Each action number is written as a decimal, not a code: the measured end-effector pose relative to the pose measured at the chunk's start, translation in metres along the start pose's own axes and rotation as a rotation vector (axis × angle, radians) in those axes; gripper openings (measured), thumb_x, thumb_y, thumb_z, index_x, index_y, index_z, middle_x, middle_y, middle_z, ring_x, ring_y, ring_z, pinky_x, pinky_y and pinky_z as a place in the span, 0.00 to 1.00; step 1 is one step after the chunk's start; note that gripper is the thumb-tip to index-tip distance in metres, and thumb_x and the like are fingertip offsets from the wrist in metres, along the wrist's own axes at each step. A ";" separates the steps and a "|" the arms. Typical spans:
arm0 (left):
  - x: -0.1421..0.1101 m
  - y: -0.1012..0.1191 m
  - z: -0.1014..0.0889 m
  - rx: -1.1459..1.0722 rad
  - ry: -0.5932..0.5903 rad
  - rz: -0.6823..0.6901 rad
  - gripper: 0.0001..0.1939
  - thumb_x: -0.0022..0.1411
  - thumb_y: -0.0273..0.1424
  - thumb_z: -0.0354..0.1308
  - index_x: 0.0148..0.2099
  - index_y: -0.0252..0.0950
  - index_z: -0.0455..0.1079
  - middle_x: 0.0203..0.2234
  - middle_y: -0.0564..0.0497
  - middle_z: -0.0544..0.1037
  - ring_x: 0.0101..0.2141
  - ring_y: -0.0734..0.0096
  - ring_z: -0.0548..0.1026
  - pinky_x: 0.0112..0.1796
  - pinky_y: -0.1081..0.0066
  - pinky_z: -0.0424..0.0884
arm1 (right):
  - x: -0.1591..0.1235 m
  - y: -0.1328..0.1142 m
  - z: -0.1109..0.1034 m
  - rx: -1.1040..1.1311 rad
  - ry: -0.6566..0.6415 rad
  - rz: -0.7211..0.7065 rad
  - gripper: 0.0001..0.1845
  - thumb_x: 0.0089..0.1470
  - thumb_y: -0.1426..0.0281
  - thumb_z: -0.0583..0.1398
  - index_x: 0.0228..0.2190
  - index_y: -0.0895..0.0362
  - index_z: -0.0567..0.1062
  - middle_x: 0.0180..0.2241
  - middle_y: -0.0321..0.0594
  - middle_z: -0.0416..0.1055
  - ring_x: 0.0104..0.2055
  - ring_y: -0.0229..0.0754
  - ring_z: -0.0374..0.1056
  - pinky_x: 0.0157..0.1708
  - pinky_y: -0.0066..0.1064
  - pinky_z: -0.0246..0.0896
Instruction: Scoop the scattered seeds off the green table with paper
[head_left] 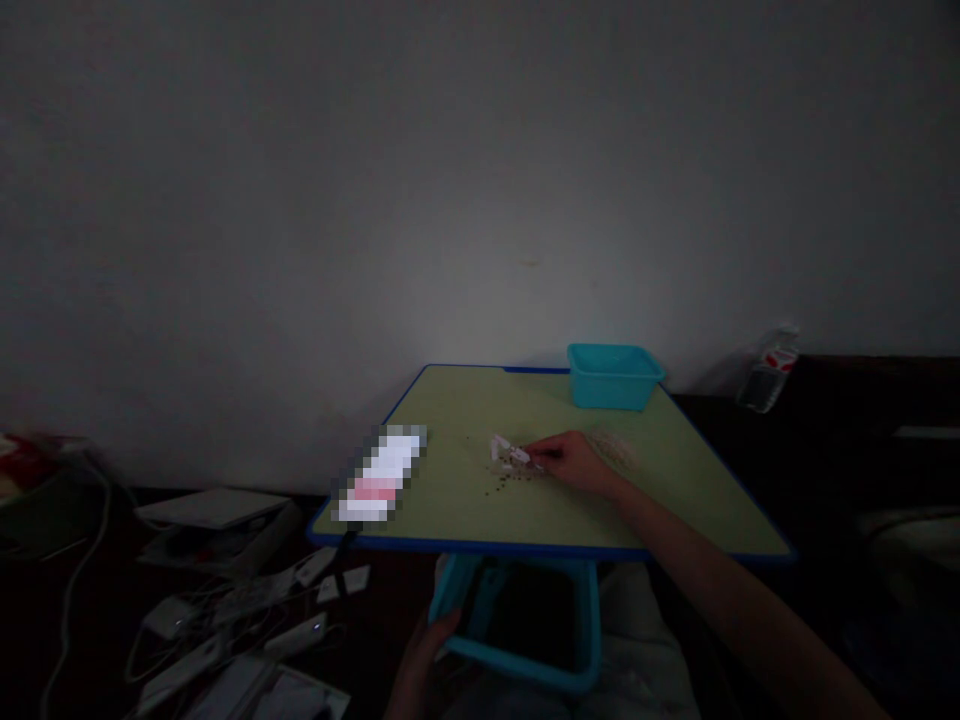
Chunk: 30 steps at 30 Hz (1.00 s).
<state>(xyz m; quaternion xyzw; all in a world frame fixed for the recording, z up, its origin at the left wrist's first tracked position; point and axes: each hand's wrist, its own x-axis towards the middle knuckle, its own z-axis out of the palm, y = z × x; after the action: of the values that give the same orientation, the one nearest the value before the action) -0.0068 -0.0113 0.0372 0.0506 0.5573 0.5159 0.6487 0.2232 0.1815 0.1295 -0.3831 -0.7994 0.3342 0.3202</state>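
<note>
My right hand (pixel 574 462) reaches over the small table (pixel 450 400), its fingertips pinched on a small white piece (pixel 520 456). Beside it lie more white scraps (pixel 498 445) and a scatter of tiny dark bits (pixel 504 482). Just right of the hand is a pale, see-through heap or bag (pixel 613 448) whose contents are too dim to name. Below the table's front edge, my left hand (pixel 435 638) grips the left rim of a blue plastic basket (pixel 525 672) at my lap. The inside of that basket is dark.
Another blue basket (pixel 616 378) stands at the table's back right corner. A blurred-out phone-like screen (pixel 382 475) lies on the left side. Cables and white power strips (pixel 296 635) clutter the lower left. A plastic bottle (pixel 769 372) leans by the wall at right.
</note>
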 end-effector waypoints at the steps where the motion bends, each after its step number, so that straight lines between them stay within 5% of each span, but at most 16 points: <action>1: 0.001 0.000 0.000 0.011 0.016 -0.017 0.31 0.48 0.36 0.63 0.55 0.36 0.66 0.43 0.38 0.79 0.48 0.44 0.74 0.47 0.48 0.68 | 0.000 0.001 0.000 -0.003 -0.005 0.000 0.16 0.52 0.69 0.58 0.41 0.53 0.79 0.38 0.37 0.78 0.38 0.45 0.73 0.40 0.34 0.67; 6: 0.009 -0.001 -0.003 -0.036 -0.003 -0.019 0.39 0.48 0.37 0.63 0.62 0.38 0.58 0.43 0.39 0.79 0.46 0.45 0.75 0.45 0.48 0.69 | 0.001 0.002 0.000 -0.018 -0.002 -0.010 0.15 0.52 0.69 0.58 0.40 0.53 0.79 0.37 0.36 0.78 0.37 0.44 0.73 0.40 0.33 0.66; 10: 0.013 -0.002 -0.005 0.026 0.001 -0.035 0.32 0.51 0.36 0.61 0.58 0.34 0.63 0.35 0.40 0.80 0.42 0.46 0.77 0.45 0.50 0.69 | 0.001 0.003 0.000 -0.018 0.004 -0.014 0.15 0.51 0.69 0.58 0.40 0.54 0.79 0.37 0.37 0.79 0.37 0.44 0.73 0.39 0.33 0.66; 17: 0.002 0.000 -0.003 -0.027 -0.014 -0.027 0.37 0.48 0.40 0.63 0.60 0.38 0.61 0.48 0.36 0.76 0.48 0.43 0.74 0.46 0.46 0.67 | 0.000 0.002 0.001 -0.014 -0.014 0.015 0.16 0.52 0.68 0.58 0.42 0.54 0.79 0.37 0.37 0.78 0.36 0.44 0.73 0.37 0.32 0.66; 30: 0.003 0.005 0.003 0.012 -0.043 -0.022 0.33 0.46 0.37 0.65 0.56 0.41 0.66 0.47 0.39 0.78 0.51 0.38 0.71 0.48 0.41 0.65 | -0.001 0.003 -0.001 0.040 -0.061 -0.010 0.16 0.50 0.68 0.60 0.42 0.54 0.79 0.37 0.38 0.78 0.35 0.44 0.73 0.37 0.32 0.66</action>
<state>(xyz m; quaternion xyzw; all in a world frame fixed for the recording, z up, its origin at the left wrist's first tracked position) -0.0084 -0.0057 0.0398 0.0594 0.5468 0.5042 0.6658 0.2250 0.1825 0.1274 -0.3622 -0.8037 0.3602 0.3051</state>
